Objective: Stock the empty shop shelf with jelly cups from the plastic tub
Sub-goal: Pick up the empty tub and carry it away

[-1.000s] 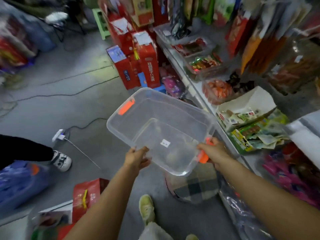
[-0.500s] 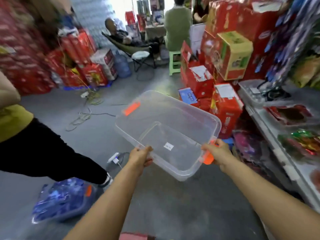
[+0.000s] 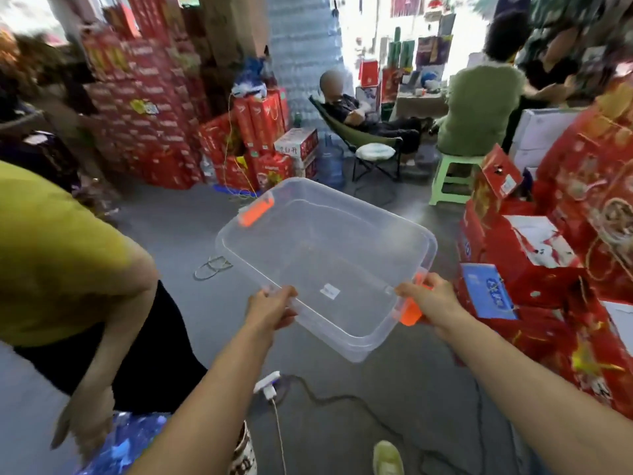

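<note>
Clear plastic tub (image 3: 329, 248) at frame centre, left hand (image 3: 270, 308) pinching its near rim, right hand (image 3: 431, 299) gripping its orange latch (image 3: 409, 311) at the right end

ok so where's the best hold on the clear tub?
Under the lip of the tub at its two short ends, by the orange latches, one hand coming in from each side: it is wide, shallow and empty. The right hand grips one such end; the left hand pinches the long near rim instead.
</note>
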Demonstrator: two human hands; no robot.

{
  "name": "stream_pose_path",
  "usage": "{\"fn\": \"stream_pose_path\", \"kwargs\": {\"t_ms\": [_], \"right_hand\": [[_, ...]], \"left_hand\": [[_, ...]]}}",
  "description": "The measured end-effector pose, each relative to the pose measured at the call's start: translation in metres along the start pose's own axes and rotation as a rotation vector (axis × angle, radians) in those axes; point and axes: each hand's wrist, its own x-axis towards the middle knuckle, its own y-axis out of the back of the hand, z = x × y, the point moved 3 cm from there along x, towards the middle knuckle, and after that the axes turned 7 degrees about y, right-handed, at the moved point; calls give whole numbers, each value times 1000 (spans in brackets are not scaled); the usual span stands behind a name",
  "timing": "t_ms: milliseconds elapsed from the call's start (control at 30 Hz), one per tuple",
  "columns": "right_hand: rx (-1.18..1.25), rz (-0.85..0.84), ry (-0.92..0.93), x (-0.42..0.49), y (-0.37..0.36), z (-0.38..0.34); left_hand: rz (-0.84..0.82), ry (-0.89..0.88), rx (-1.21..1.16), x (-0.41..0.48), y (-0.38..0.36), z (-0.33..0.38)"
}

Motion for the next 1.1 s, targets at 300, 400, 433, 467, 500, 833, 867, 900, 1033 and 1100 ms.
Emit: {"fn": "stream_pose_path", "kwargs": {"t_ms": [300, 400, 433, 467, 500, 833, 867, 900, 1033, 1100], "right_hand": [[-103, -190, 48, 233, -140, -93], [-104, -266, 78, 289, -201, -110], [-99, -290, 80, 309, -223, -114], [-98, -313, 89, 329, -247, -118], [-97, -333, 93, 349, -270, -121], [-65, -504, 45, 541, -540, -195], [-48, -513, 40, 555, -566, -203], [-43, -519, 43, 567, -590, -210], [-29, -543, 44, 618, -688, -230], [-60, -548, 81, 648, -743, -240]], "left_hand": [[218, 6, -166, 175, -9, 129], [282, -14, -201, 233, 7, 168], [303, -27, -209, 254, 14, 179], [328, -37, -209, 278, 22, 190], [350, -43, -208, 300, 30, 201], [492, -58, -222, 533, 138, 350], [506, -63, -225, 553, 150, 365], [517, -67, -229, 571, 160, 380], [581, -84, -214, 648, 207, 437], [606, -96, -218, 695, 233, 465]]}}
